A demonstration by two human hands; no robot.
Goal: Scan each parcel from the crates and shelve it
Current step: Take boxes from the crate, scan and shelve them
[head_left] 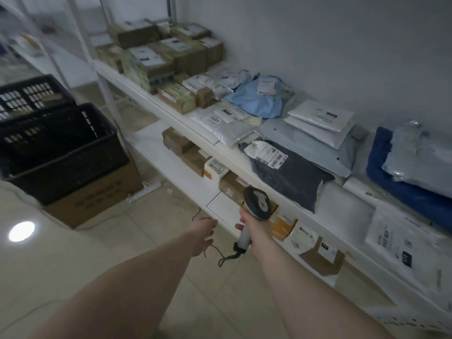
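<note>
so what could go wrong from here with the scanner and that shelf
The scanner in the right hand trails a loose cord right by the left hand; it could snag the fingers or the shelf edge. The dark mailer bag overhangs the upper shelf's front just above the scanner, so lifting the scanner might knock it off.

Two crates (56, 152) stand at the left of the frame, the nearer one on a carton (97, 194). Parcels (288, 167) lie on the shelf (171, 113) running from upper centre to lower right, with boxes (186, 150) on the shelf below.
</note>
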